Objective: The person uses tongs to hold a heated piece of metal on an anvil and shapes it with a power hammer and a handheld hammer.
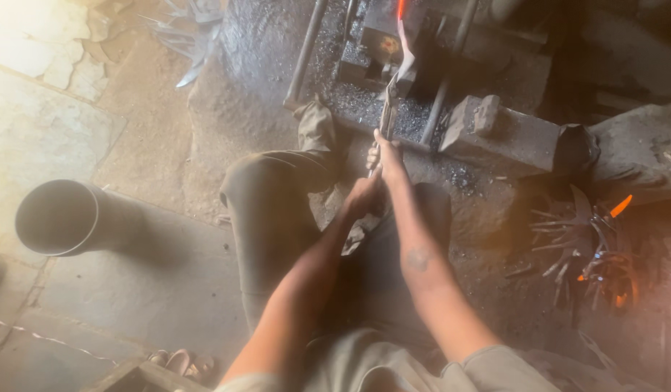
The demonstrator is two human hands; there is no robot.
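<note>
Head view: both hands on tongs

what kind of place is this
Most likely a blacksmith's forge. Both hands, left hand and right hand, grip tongs holding a glowing-hot metal piece on a block, with glowing pieces nearby.

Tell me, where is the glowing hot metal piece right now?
In the head view, top centre: the glowing metal piece is gripped by tongs over the dark anvil block, ahead of both hands.
</note>
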